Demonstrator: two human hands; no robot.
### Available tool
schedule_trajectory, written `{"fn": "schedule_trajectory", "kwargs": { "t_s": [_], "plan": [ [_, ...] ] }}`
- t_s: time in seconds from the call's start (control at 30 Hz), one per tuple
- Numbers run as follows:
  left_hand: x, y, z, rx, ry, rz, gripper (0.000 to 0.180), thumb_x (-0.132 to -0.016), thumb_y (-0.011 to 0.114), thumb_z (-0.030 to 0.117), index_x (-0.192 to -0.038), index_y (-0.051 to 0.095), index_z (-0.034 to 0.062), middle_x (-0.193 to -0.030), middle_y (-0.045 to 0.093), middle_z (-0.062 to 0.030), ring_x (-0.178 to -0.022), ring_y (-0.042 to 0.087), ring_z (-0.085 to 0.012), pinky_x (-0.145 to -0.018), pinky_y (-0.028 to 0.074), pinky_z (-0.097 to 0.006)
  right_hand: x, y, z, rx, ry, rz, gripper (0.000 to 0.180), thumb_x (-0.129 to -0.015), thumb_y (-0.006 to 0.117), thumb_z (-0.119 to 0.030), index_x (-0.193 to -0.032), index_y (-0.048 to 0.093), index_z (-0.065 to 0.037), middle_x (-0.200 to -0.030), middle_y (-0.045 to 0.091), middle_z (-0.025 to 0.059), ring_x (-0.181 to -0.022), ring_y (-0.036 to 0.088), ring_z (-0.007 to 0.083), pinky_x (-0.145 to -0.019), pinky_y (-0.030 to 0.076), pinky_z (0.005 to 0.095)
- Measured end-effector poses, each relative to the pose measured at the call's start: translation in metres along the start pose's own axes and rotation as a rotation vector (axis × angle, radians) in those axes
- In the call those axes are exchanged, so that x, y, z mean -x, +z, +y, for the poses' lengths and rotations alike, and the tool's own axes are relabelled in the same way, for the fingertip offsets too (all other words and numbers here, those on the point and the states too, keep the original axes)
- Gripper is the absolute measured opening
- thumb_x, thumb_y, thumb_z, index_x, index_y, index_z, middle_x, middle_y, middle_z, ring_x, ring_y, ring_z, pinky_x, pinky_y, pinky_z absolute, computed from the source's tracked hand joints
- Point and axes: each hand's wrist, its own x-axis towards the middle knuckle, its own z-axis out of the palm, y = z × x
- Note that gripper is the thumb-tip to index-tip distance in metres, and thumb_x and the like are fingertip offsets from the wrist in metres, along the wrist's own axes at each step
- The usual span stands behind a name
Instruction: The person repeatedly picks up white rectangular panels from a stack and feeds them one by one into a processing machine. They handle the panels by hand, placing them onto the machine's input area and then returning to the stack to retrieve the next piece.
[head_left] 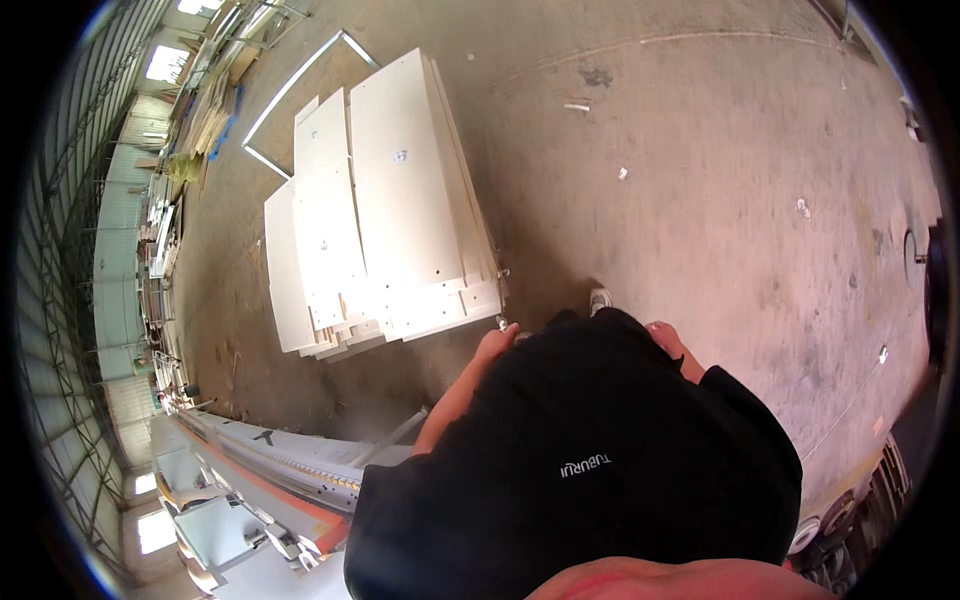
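My left hand (pixel 494 342) is closed beside the near right corner of a stack of white panels (pixel 400 180). A small shiny thing shows at its fingertips, too small to name. The panels lie flat in uneven layers, some with small holes along the near edge and a small label on top. Beyond my black shirt, my right hand (pixel 662 336) hangs low at my right side with a dark band at the wrist. Its fingers are mostly hidden, and nothing is seen in it.
A machine with an orange strip (pixel 320 520) and a metal rail stands at the lower left. A metal frame (pixel 290 85) lies beyond the panels. Stacked boards (pixel 215 110) line the far left wall. Scraps dot the concrete floor (pixel 700 150). Dark round objects (pixel 840 520) sit at the lower right.
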Motion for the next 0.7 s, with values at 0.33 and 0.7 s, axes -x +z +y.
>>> {"fn": "schedule_trajectory", "kwargs": {
  "t_s": [0.33,0.7],
  "plan": [
    [0.069,-0.08,0.066,0.387,0.139,0.633,0.065,-0.1,0.055,0.061,-0.112,0.063,-0.0018,-0.104,0.073,-0.025,-0.101,0.069,-0.0447,-0.089,0.051,-0.052,-0.052,-0.055,0.036,-1.054,0.667,-0.193,0.031,-0.094,0.07,-0.026,-0.121,0.065,-0.01,-0.101,0.071,0.0046,-0.077,0.066,0.0173,-0.057,0.053,0.0359],
    [0.11,0.006,-0.112,1.361,-0.189,0.612,0.054,-0.099,0.065,0.059,-0.092,0.061,0.0053,-0.063,0.056,-0.004,-0.043,0.052,-0.0148,-0.035,0.038,-0.03,-0.145,-0.067,-0.034,-0.72,0.466,-0.238,0.032,-0.095,0.071,-0.033,-0.116,0.069,-0.009,-0.095,0.074,0.0069,-0.076,0.069,0.02,-0.06,0.053,0.0391]
  ]
}}
